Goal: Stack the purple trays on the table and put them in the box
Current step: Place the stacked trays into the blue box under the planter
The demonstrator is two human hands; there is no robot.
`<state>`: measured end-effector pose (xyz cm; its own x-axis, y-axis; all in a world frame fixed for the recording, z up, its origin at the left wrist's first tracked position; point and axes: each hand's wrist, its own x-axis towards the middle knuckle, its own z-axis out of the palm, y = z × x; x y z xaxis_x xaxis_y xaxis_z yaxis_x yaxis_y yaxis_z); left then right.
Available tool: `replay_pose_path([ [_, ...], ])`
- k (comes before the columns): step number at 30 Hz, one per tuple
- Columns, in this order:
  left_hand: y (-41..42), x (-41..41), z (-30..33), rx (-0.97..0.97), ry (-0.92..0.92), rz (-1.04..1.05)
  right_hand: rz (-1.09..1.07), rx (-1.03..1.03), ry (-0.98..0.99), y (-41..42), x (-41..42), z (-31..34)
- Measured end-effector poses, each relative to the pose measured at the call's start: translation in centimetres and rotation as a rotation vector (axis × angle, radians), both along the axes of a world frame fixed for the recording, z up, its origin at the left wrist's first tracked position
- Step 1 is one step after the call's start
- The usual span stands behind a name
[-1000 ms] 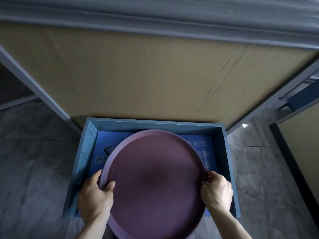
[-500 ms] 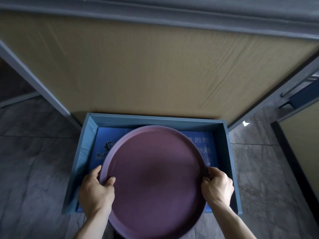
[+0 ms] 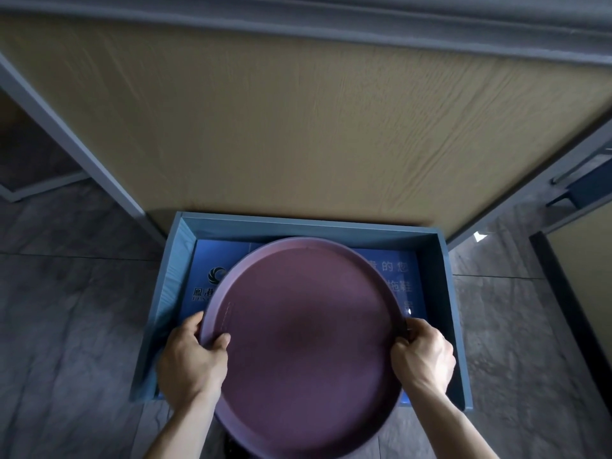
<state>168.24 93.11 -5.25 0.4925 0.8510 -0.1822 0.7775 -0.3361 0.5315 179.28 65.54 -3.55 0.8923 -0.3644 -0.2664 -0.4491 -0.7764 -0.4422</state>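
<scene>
Gripping purple tray (image 3: 304, 342) over box (image 3: 443, 293), near rim cropped

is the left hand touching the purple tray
Touching. The head view shows the left hand gripping the rim of the purple tray, thumb curled over the edge and fingers wrapped beneath it.

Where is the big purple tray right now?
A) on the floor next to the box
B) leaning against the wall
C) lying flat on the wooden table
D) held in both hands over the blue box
D: the left hand and right hand each grip an edge of the purple tray, which hangs over the open blue box.
</scene>
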Motion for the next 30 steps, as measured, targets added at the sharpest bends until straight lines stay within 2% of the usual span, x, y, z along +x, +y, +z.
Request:
replay_pose_path([
  [4,0.4,0.1,0.5,0.119,0.07,-0.066,0.02,-0.03,0.013,-0.1,0.1,0.0],
  [9,1.4,0.6,1.0,0.031,0.094,-0.118,0.038,-0.052,0.045,0.0,0.2,0.0],
  [12,0.9,1.1,1.9,0.072,0.15,-0.217,0.078,-0.065,0.038,-0.2,0.0,0.4],
  [15,-1.0,1.1,2.5,0.13,0.2,-0.415,0.281,-0.09,0.081,-0.3,-1.6,0.5],
  [19,-3.0,0.3,1.5,0.095,0.292,-0.622,0.752,-0.118,0.112,-0.5,-3.1,0.0],
  [21,-3.2,-0.1,1.1,0.086,0.37,-0.694,0.899,-0.176,0.167,-0.6,-3.2,-0.2],
  [25,-2.9,-0.4,0.8,0.136,0.413,-0.731,0.987,-0.3,0.248,-0.7,-2.9,-0.7],
  [30,-3.0,-0.8,0.1,0.214,0.379,-0.725,0.991,-0.288,0.233,-0.9,-2.6,-1.0],
])
